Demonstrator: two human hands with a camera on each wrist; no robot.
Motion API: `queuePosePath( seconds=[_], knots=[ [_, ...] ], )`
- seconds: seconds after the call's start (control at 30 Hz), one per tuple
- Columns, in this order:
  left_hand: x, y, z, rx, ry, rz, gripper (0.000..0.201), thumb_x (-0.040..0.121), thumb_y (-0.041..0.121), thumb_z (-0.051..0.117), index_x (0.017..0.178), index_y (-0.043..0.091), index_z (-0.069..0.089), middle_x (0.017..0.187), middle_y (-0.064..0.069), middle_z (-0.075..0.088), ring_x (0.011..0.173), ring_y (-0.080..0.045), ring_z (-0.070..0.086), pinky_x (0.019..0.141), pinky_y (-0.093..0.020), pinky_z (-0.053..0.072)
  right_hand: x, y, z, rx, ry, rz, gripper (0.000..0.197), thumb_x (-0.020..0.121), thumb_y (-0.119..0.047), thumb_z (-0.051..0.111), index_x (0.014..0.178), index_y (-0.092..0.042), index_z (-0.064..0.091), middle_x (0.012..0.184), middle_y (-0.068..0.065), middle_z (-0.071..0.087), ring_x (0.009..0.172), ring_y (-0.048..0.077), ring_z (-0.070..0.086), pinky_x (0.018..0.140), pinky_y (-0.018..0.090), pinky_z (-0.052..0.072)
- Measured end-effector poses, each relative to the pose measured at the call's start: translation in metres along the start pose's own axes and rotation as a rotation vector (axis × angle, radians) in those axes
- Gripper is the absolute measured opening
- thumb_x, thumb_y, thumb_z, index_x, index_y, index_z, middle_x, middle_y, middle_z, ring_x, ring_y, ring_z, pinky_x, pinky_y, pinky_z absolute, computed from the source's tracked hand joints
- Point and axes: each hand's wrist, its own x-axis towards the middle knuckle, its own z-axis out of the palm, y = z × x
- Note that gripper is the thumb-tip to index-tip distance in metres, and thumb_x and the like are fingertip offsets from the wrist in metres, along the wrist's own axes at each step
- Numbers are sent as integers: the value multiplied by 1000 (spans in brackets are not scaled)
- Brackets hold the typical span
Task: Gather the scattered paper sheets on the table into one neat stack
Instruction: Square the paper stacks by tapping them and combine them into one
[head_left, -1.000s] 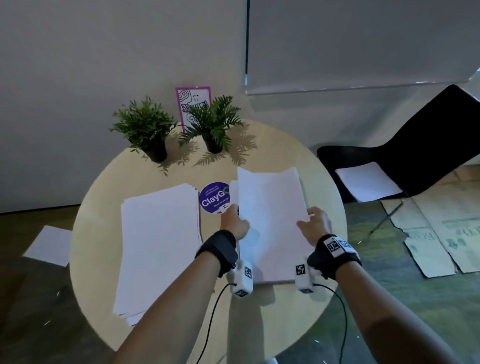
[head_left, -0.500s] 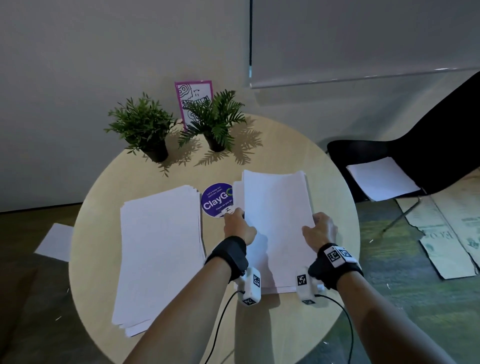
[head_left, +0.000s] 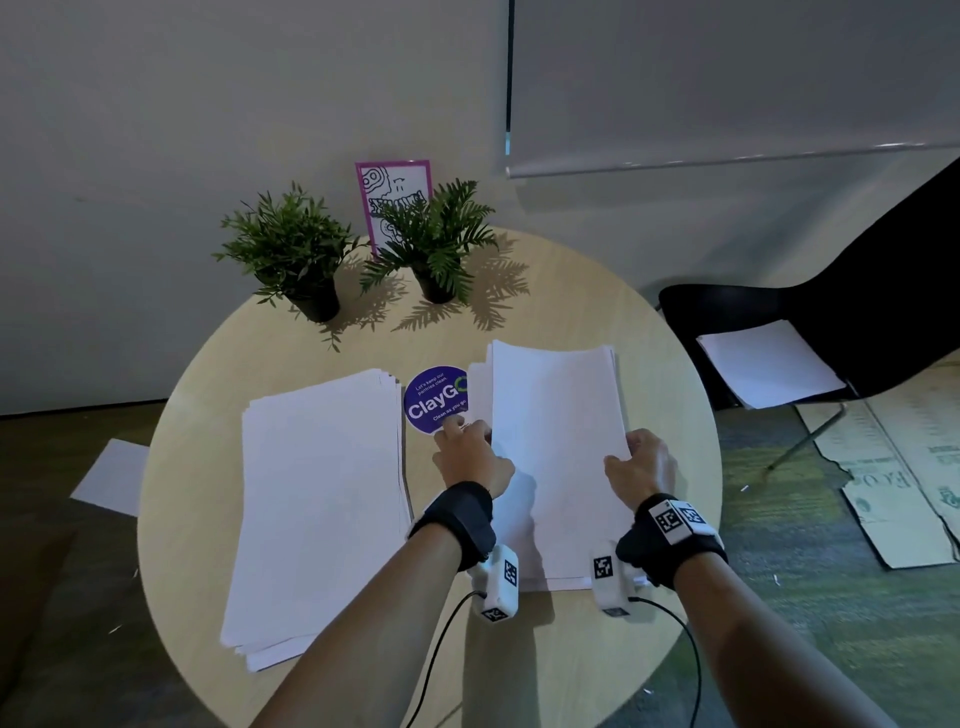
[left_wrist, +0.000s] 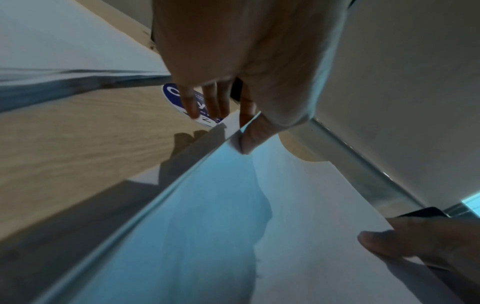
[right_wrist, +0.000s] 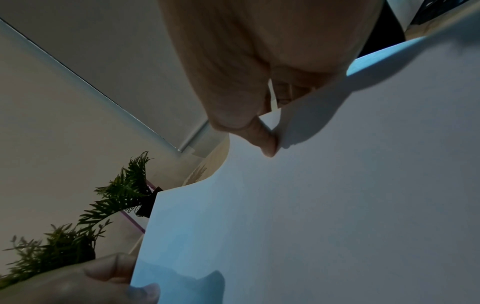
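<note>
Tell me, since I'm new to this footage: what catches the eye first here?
Two hands hold a sheaf of white paper by its long edges over the right half of the round table: left hand, right hand, sheaf. A second, fanned pile lies flat to the left. Between them sits a purple round sticker, with two potted plants at the far edge.

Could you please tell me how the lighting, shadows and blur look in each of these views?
Head view: dim room, sharp fern shadows on the table, floor blurred at lower right. Left wrist view: strong wide-angle bend, left hand soft, its shadow on the paper. Right wrist view: right hand close and blurred, paper bluish.
</note>
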Motion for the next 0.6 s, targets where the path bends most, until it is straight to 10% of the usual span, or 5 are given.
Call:
queuePosePath(
  seconds=[0.43,0.6],
  knots=[
    [28,9,-8,-110,-190,98,27,72,8,62,76,10,36,95,-11,46,75,-24,40,58,-28,34,4,5,5,-76,5,3,26,75,-28,66,100,-27,58,86,-3,65,76,26,62,74,34,53],
    [22,8,-8,-280,-170,108,29,76,-2,60,99,8,45,81,-2,51,72,-23,49,57,-29,40,2,1,4,-7,-15,1,23,80,-14,67,101,-17,60,95,4,65,79,25,56,59,25,36]
  ],
)
